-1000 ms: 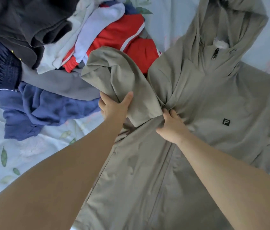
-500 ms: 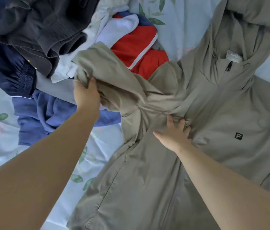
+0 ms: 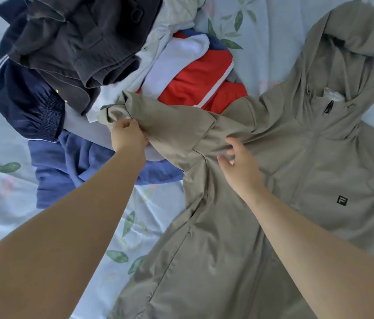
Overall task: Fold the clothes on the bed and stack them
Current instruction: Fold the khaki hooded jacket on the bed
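Clothes (image 3: 112,65) are lying in a loose heap on the pale, leaf-printed bed (image 3: 9,203), which is showing bare at the far left. In the heap, a navy garment (image 3: 27,104) is sitting under a dark grey garment (image 3: 85,42). A blue garment (image 3: 66,171) is spilling out nearer to us, and a white piece (image 3: 176,49) and a red piece (image 3: 195,81) are bunching up beyond. Just right of the blue garment we are reaching out our left hand (image 3: 127,137), its fingers (image 3: 124,124) clenching around the cuff end of a khaki sleeve (image 3: 170,125) that is stretching across the edge of the heap. Further right, our right hand (image 3: 242,169) is resting at the root of that sleeve, its fingers (image 3: 235,146) released and loosely spread, grasping nothing. The sleeve's hooded jacket (image 3: 308,169) is lying front up on the bed at the right, its hood (image 3: 354,54) pointing away from us.
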The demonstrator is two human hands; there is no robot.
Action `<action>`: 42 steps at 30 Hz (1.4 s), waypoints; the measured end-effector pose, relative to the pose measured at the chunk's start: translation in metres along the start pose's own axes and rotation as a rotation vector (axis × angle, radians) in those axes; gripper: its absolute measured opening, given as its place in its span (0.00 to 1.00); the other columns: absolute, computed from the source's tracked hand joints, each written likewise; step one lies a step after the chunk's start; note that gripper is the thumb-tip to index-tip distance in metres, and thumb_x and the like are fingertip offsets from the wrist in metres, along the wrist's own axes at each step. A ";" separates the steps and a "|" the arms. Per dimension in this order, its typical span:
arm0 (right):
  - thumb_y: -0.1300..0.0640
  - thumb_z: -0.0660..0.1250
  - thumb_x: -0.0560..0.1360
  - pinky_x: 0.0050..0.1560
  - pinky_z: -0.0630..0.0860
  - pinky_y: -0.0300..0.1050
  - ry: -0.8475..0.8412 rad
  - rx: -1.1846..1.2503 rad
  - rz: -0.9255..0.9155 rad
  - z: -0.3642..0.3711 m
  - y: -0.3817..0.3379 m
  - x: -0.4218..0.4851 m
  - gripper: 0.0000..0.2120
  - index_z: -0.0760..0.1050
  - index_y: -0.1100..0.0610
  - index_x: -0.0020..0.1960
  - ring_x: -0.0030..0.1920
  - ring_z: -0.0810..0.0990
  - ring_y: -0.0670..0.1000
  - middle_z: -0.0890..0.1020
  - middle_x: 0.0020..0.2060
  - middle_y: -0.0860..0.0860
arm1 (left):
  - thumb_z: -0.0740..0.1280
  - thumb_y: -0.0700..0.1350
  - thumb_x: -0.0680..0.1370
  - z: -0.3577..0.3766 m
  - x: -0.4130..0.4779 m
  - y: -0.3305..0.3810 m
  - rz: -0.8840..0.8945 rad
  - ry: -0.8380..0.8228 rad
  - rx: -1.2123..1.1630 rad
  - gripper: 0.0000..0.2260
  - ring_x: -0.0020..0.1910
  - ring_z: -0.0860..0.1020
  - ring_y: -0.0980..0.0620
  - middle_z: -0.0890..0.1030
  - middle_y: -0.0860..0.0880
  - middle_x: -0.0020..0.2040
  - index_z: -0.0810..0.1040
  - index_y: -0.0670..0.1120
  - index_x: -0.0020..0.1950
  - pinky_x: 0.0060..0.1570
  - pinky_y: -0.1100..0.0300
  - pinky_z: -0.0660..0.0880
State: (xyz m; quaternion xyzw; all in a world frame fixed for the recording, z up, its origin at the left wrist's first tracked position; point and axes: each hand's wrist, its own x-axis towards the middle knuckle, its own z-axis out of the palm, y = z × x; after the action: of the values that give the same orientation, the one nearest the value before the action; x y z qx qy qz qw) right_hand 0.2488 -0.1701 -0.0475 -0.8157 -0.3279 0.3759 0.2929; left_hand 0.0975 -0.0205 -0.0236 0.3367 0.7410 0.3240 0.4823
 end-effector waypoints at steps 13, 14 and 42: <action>0.60 0.61 0.78 0.53 0.69 0.40 0.084 0.260 0.117 0.017 -0.007 0.025 0.17 0.70 0.55 0.66 0.49 0.75 0.49 0.77 0.43 0.47 | 0.66 0.45 0.76 0.013 -0.002 -0.014 0.618 -0.393 0.759 0.04 0.46 0.73 0.53 0.77 0.52 0.46 0.77 0.46 0.48 0.46 0.60 0.69; 0.61 0.61 0.77 0.53 0.70 0.41 0.156 0.209 0.061 0.015 -0.007 0.026 0.15 0.72 0.57 0.64 0.48 0.75 0.51 0.77 0.45 0.50 | 0.65 0.44 0.77 0.010 -0.002 -0.006 0.571 -0.390 0.659 0.03 0.41 0.73 0.56 0.76 0.55 0.40 0.76 0.47 0.45 0.42 0.62 0.68; 0.63 0.59 0.73 0.50 0.73 0.49 0.268 -0.113 -0.259 -0.019 -0.041 0.102 0.06 0.73 0.60 0.47 0.44 0.77 0.58 0.75 0.37 0.49 | 0.60 0.43 0.79 0.024 -0.036 -0.071 0.105 -0.293 0.526 0.10 0.34 0.68 0.49 0.71 0.50 0.31 0.67 0.45 0.37 0.29 0.62 0.64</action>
State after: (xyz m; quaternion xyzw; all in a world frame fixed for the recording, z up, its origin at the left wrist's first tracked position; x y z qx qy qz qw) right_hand 0.3025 -0.0722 -0.0502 -0.8246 -0.4090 0.2038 0.3336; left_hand 0.1183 -0.0858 -0.0703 0.5311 0.7036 0.0936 0.4627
